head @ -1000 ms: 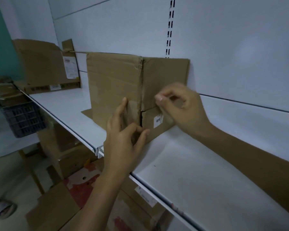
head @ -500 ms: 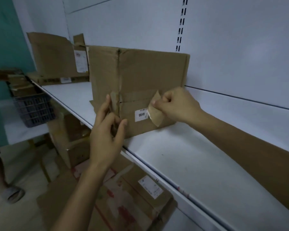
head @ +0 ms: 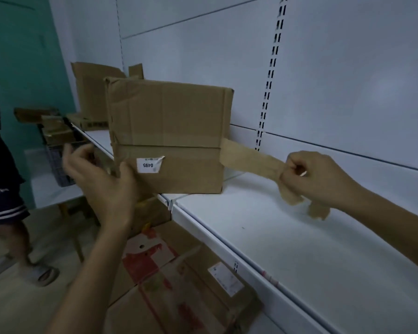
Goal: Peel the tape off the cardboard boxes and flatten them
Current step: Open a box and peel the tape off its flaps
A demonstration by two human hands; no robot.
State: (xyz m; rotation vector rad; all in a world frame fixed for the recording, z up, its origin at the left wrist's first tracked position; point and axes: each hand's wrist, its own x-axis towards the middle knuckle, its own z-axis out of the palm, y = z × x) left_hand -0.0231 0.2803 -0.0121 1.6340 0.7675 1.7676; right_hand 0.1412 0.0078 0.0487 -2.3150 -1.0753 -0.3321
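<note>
A brown cardboard box (head: 169, 121) with a white "0495" label stands on the white shelf (head: 287, 237) near its front edge. A long strip of brown tape (head: 246, 160) stretches from the box's right edge out to my right hand (head: 316, 179), which pinches its crumpled end. More tape hangs loose below that hand. My left hand (head: 101, 179) grips the box's lower left corner, thumb on the front face beside the label, fingers round the left side.
A second open cardboard box (head: 92, 92) stands farther back on the shelf. Cardboard boxes with red print (head: 174, 280) lie below the shelf. A dark crate (head: 56, 162) sits on a low table at left. A person's legs (head: 7, 213) stand at far left.
My right hand has pulled the tape far to the right, peeling a long strip off the box front. The box has turned to face me, with my left hand moving to its left corner.
</note>
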